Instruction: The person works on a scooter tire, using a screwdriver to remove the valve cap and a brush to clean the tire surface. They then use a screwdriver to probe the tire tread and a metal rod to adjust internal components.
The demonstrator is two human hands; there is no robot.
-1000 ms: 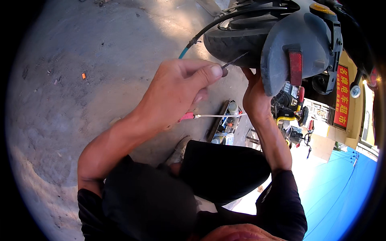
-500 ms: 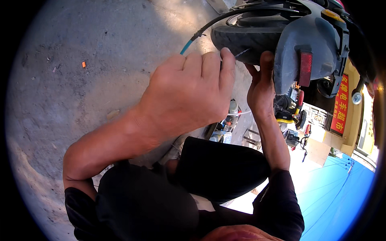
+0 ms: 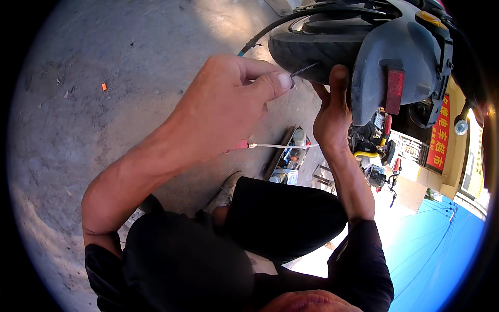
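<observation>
Left hand (image 3: 228, 99): thumb and forefinger pinching a thin dark twisted metal rod (image 3: 304, 69); the other fingers curl underneath, partly hidden.
Rod: juts from the fingertips toward the tread of a black rubber tyre (image 3: 327, 47); contact cannot be told.
Right hand (image 3: 332, 117): thumb raised, spread from the fingers, which reach under the tyre; their grip is hidden.
Edges: the rim of a grey plastic mudguard (image 3: 387, 47) stands just beside the right thumb; a black cable (image 3: 259, 38) arches around the tyre's far side.
Room: a narrow gap separates left thumb and right hand; grey concrete ground (image 3: 130, 119) stretches leftward.
Changed: half a second ago the left hand showed raised knuckles; now thumb and more rod show, and a pink-red handle (image 3: 238, 145) reappears below.
Unchanged: right hand beside mudguard.
</observation>
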